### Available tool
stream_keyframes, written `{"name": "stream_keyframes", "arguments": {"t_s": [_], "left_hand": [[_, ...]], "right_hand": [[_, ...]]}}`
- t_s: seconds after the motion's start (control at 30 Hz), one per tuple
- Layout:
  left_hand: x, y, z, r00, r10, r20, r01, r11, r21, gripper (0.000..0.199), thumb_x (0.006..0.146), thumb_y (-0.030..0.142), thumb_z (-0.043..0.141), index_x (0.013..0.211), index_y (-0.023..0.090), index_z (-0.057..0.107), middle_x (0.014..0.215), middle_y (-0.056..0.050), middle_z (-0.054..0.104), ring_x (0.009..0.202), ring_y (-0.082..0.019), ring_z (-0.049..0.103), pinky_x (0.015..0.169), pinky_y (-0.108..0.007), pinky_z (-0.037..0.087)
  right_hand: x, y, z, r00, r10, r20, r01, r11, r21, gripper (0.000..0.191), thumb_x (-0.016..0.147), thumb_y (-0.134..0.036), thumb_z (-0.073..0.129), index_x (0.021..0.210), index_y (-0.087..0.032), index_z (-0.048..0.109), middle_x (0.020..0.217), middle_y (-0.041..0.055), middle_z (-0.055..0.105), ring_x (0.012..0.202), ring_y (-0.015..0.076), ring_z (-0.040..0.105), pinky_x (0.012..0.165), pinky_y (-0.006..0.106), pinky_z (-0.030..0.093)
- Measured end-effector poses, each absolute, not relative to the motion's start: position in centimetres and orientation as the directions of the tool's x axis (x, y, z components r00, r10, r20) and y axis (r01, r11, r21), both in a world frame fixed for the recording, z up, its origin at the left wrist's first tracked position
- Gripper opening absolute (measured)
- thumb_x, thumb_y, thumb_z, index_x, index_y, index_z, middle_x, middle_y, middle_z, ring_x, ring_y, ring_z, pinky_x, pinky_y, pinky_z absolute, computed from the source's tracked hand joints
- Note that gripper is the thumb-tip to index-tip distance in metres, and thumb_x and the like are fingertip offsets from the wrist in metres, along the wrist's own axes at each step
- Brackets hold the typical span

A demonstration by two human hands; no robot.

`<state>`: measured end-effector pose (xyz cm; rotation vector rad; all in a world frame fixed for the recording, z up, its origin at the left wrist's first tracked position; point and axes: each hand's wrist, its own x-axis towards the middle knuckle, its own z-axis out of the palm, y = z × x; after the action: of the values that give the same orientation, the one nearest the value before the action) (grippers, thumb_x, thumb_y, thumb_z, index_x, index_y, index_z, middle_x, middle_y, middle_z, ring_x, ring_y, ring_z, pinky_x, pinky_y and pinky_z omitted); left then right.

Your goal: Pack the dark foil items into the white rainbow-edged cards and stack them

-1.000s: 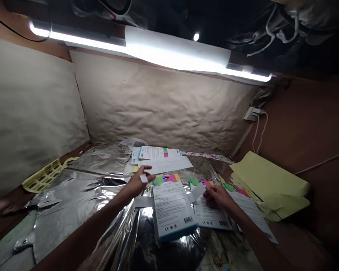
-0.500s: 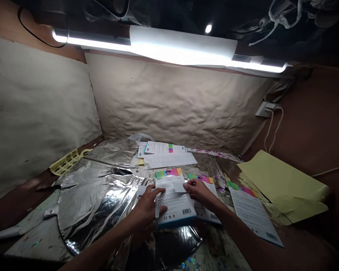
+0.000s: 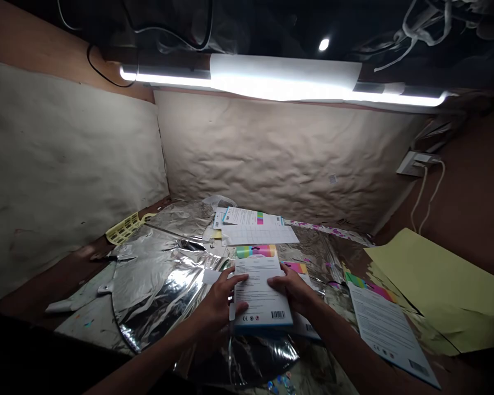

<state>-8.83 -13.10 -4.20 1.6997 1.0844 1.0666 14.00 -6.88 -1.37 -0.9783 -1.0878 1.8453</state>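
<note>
Steadying the blue-edged printed carton (image 3: pixel 261 293) evenly from both sides, left hand (image 3: pixel 216 312) and right hand (image 3: pixel 292 291) holding it with fingers spread wide across its face, just beside the crinkled foil sheet (image 3: pixel 158 291).

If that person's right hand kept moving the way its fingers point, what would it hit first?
The right hand rests on the printed box with a barcode, so that comes first; past it lies the left hand, though depth is hard to judge.
</note>
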Motion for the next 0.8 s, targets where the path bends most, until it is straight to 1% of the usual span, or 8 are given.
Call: {"name": "stream_keyframes", "arguments": {"t_s": [0.1,0.17,0.23,0.3,0.43,0.57,0.67,0.8], "left_hand": [[-8.5,-12.4,-1.7,0.223,0.914,0.340,0.229,-0.388,0.893,0.050,0.080,0.033,0.073,0.127,0.029,0.059,0.149,-0.009,0.037,0.134,-0.030,0.041,0.102,-0.043,0.047],[-8.4,-11.0,-0.2,0.028,0.926,0.376,0.137,-0.376,0.916,0.039,0.081,0.036,0.072,0.117,0.025,0.061,0.135,-0.008,0.051,0.127,-0.026,0.048,0.104,-0.039,0.043],[-8.4,-9.0,0.7,-0.201,0.948,0.249,-0.080,-0.269,0.960,0.030,0.083,0.043,0.067,0.104,0.023,0.059,0.113,-0.005,0.061,0.111,-0.020,0.057,0.097,-0.032,0.046],[-8.2,-6.8,1.0,-0.249,0.967,0.051,-0.285,-0.124,0.951,0.029,0.084,0.048,0.062,0.098,0.022,0.057,0.095,-0.002,0.063,0.093,-0.016,0.062,0.085,-0.029,0.049],[-6.7,-3.8,0.3,0.081,0.986,-0.145,-0.350,0.165,0.922,0.032,0.081,0.042,0.065,0.096,0.014,0.064,0.086,-0.010,0.067,0.076,-0.020,0.066,0.072,-0.035,0.052],[-4.9,-2.7,-1.3,0.482,0.866,-0.133,-0.484,0.390,0.784,0.039,0.082,0.048,0.065,0.097,0.012,0.068,0.094,-0.011,0.070,0.086,-0.023,0.067,0.084,-0.036,0.050],[-4.5,-2.4,-2.3,0.556,0.827,-0.081,-0.553,0.441,0.707,0.038,0.082,0.048,0.067,0.097,0.014,0.069,0.099,-0.010,0.072,0.099,-0.026,0.065,0.094,-0.038,0.045],[-4.9,-2.5,-2.4,0.612,0.786,-0.086,-0.482,0.457,0.748,0.044,0.086,0.047,0.064,0.114,0.013,0.066,0.112,-0.013,0.070,0.109,-0.028,0.064,0.098,-0.041,0.044]], "right_hand": [[14.8,-6.4,-0.3,-0.337,0.931,-0.141,-0.303,-0.249,-0.920,0.060,0.054,-0.010,0.075,0.111,-0.022,0.060,0.102,0.0051,0.075,0.101,0.0299,0.068,0.086,0.044,0.056],[15.8,-5.8,1.1,-0.282,0.957,-0.067,-0.342,-0.166,-0.925,0.061,0.055,-0.013,0.078,0.112,-0.023,0.060,0.105,0.0063,0.075,0.106,0.0321,0.067,0.085,0.044,0.056],[17.1,-5.2,2.5,-0.215,0.976,0.012,-0.386,-0.074,-0.920,0.060,0.057,-0.018,0.080,0.114,-0.023,0.061,0.107,0.0074,0.074,0.108,0.0333,0.065,0.084,0.044,0.057],[18.4,-4.7,3.3,-0.180,0.980,0.085,-0.434,-0.002,-0.901,0.056,0.062,-0.024,0.079,0.115,-0.024,0.062,0.110,0.0079,0.073,0.109,0.0333,0.065,0.082,0.043,0.057],[19.6,-4.0,2.7,-0.220,0.967,0.127,-0.470,0.009,-0.883,0.047,0.069,-0.035,0.073,0.114,-0.025,0.064,0.108,0.0082,0.073,0.106,0.0336,0.067,0.075,0.043,0.060],[18.9,-3.7,0.4,-0.223,0.973,0.067,-0.489,-0.052,-0.871,0.054,0.063,-0.027,0.078,0.114,-0.027,0.062,0.104,0.0078,0.074,0.103,0.0339,0.068,0.073,0.043,0.059],[18.5,-3.3,-0.8,-0.218,0.975,0.043,-0.503,-0.075,-0.861,0.060,0.059,-0.020,0.080,0.116,-0.027,0.060,0.107,0.0078,0.074,0.105,0.0341,0.067,0.079,0.045,0.058],[18.2,-2.9,-1.4,-0.207,0.978,0.029,-0.467,-0.073,-0.881,0.064,0.057,-0.023,0.082,0.116,-0.025,0.057,0.110,0.0089,0.073,0.106,0.0340,0.067,0.085,0.048,0.055]]}}
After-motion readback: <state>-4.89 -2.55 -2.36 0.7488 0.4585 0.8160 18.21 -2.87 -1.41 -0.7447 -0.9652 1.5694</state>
